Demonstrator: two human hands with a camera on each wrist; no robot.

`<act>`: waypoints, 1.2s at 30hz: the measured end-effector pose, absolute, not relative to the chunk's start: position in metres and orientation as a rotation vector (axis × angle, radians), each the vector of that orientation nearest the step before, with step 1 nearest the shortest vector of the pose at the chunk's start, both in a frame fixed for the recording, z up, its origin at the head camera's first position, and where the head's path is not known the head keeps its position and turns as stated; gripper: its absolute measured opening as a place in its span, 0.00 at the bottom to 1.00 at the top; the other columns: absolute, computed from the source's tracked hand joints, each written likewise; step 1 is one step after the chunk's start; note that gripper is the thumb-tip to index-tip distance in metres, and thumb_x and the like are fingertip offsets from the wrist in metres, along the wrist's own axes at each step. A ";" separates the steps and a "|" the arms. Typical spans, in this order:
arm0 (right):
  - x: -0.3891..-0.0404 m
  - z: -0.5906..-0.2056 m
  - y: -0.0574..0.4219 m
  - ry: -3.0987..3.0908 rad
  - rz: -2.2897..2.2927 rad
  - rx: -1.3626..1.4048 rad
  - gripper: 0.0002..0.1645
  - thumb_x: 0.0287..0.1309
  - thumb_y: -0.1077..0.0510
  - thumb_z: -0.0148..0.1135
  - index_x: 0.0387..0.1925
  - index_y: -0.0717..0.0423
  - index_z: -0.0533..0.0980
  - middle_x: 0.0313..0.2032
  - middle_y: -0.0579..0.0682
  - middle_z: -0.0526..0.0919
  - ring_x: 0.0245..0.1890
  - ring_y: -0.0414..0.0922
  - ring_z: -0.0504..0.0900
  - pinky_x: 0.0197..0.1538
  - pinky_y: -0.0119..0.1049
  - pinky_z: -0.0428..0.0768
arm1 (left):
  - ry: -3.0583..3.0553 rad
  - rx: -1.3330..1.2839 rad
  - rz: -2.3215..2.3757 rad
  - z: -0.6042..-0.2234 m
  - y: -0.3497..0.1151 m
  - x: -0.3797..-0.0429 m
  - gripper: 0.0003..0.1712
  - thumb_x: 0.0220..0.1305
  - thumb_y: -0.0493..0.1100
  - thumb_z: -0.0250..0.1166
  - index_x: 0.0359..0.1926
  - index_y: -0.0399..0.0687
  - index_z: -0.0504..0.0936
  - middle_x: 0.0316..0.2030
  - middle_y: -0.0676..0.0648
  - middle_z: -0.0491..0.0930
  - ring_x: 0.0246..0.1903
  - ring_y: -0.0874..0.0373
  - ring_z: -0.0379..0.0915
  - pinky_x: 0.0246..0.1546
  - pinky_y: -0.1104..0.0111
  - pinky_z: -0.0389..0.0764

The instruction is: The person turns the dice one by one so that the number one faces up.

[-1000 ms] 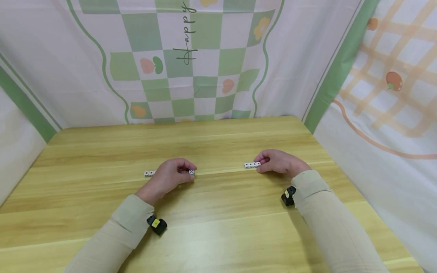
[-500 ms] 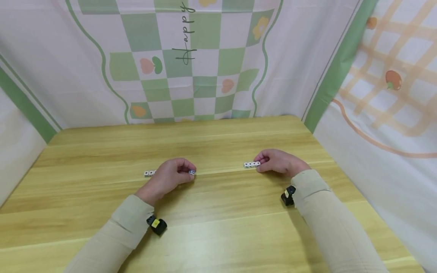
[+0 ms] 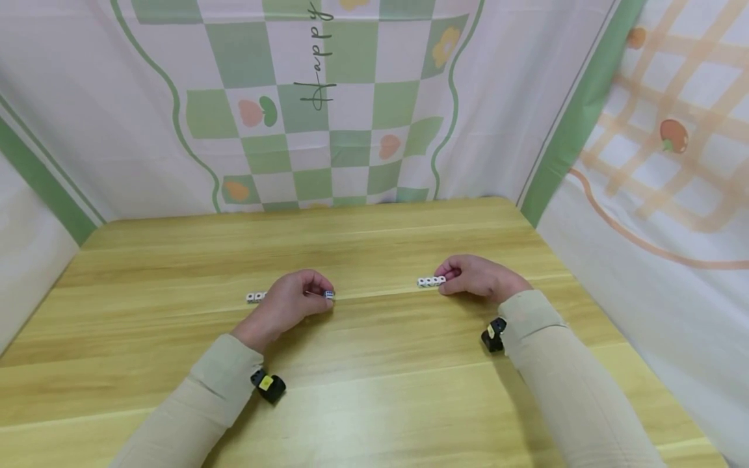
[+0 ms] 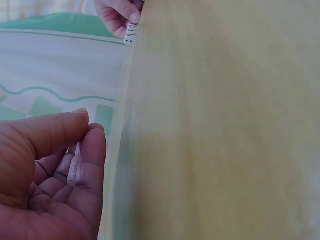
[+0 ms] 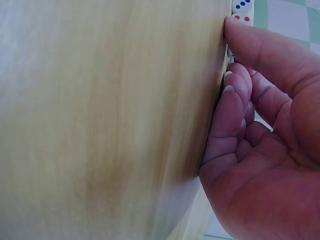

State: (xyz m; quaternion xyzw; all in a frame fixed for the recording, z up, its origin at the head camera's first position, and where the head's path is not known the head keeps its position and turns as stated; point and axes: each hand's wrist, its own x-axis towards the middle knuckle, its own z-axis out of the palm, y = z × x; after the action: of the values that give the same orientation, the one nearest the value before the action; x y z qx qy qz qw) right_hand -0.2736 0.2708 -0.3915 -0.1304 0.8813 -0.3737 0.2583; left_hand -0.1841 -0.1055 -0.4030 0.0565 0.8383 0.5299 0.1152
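My left hand (image 3: pixel 290 300) pinches a small white die (image 3: pixel 329 294) between thumb and forefinger, low over the wooden table. Blue spots mark the die's visible face. From the left wrist view, the fingers (image 4: pixel 94 150) hide that die. Left of this hand lies a row of white dice (image 3: pixel 255 297), partly covered by the hand. My right hand (image 3: pixel 476 278) grips the right end of another short row of dice (image 3: pixel 430 281), whose top faces each carry one dark spot. In the right wrist view, a die with blue spots (image 5: pixel 243 6) and one with red spots (image 5: pixel 242 19) show past the thumb.
The wooden table (image 3: pixel 374 364) reaches back to a hanging cloth (image 3: pixel 351 104) with green and white checks. Another patterned cloth (image 3: pixel 655 195) hangs along the right side. Small black cameras (image 3: pixel 269 386) are strapped at both wrists.
The die in my left fingers has turned, and a different blue-spotted face now shows. Both hands stay nearly in place, and the right-hand row has not visibly moved.
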 end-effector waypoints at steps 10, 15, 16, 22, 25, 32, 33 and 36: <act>-0.274 -0.390 0.271 2.391 -1.003 -0.344 0.20 0.65 0.59 0.70 0.54 0.64 0.77 0.45 0.53 0.82 0.43 0.47 0.75 0.52 0.38 0.72 | 2.439 0.192 1.552 -0.404 -0.107 -0.184 0.13 0.68 0.39 0.71 0.52 0.46 0.85 0.45 0.47 0.83 0.43 0.52 0.76 0.42 0.62 0.79; -0.274 -0.391 0.271 2.389 -1.003 -0.340 0.20 0.65 0.59 0.70 0.54 0.64 0.77 0.45 0.53 0.82 0.44 0.47 0.75 0.52 0.38 0.72 | 2.446 0.183 1.555 -0.404 -0.107 -0.183 0.13 0.68 0.40 0.71 0.52 0.45 0.85 0.44 0.47 0.83 0.42 0.52 0.76 0.41 0.62 0.79; -0.274 -0.391 0.271 2.389 -1.004 -0.340 0.20 0.65 0.59 0.70 0.54 0.65 0.77 0.45 0.53 0.82 0.44 0.47 0.75 0.52 0.38 0.72 | 2.443 0.177 1.560 -0.404 -0.107 -0.183 0.13 0.68 0.41 0.71 0.52 0.45 0.85 0.44 0.47 0.84 0.41 0.52 0.76 0.40 0.62 0.79; -0.274 -0.391 0.270 2.382 -1.017 -0.338 0.20 0.65 0.60 0.70 0.54 0.65 0.77 0.45 0.53 0.82 0.43 0.47 0.75 0.52 0.38 0.72 | 2.429 0.138 1.574 -0.403 -0.107 -0.183 0.14 0.70 0.42 0.69 0.54 0.44 0.84 0.45 0.46 0.84 0.40 0.52 0.75 0.38 0.62 0.78; -0.273 -0.391 0.270 2.378 -1.026 -0.337 0.20 0.65 0.60 0.70 0.54 0.65 0.76 0.44 0.53 0.81 0.43 0.46 0.74 0.51 0.38 0.72 | 2.432 0.147 1.568 -0.403 -0.107 -0.182 0.15 0.70 0.42 0.70 0.55 0.44 0.84 0.46 0.46 0.83 0.42 0.52 0.76 0.40 0.62 0.79; -0.273 -0.390 0.270 2.389 -1.024 -0.354 0.20 0.64 0.61 0.70 0.54 0.66 0.77 0.42 0.52 0.80 0.41 0.45 0.73 0.49 0.36 0.72 | 2.444 0.183 1.555 -0.406 -0.109 -0.182 0.14 0.70 0.43 0.70 0.54 0.45 0.85 0.46 0.46 0.83 0.42 0.52 0.77 0.41 0.62 0.80; -0.273 -0.390 0.270 2.391 -1.023 -0.360 0.21 0.64 0.61 0.70 0.54 0.66 0.76 0.42 0.52 0.80 0.41 0.45 0.73 0.49 0.36 0.72 | 2.446 0.181 1.555 -0.406 -0.109 -0.182 0.14 0.69 0.43 0.70 0.53 0.45 0.85 0.45 0.46 0.83 0.42 0.52 0.77 0.40 0.62 0.80; -0.273 -0.390 0.270 2.395 -1.023 -0.368 0.21 0.64 0.60 0.71 0.54 0.66 0.76 0.42 0.51 0.79 0.41 0.45 0.73 0.48 0.36 0.72 | 2.449 0.171 1.555 -0.407 -0.109 -0.183 0.14 0.69 0.43 0.71 0.52 0.45 0.85 0.44 0.46 0.83 0.39 0.52 0.75 0.36 0.63 0.79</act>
State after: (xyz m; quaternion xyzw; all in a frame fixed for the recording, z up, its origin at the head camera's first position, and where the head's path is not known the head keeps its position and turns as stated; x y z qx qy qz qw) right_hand -0.2733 0.2701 -0.3900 -0.1355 0.8809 -0.3764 0.2529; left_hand -0.1828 -0.1092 -0.4065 0.0583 0.8368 0.5315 0.1176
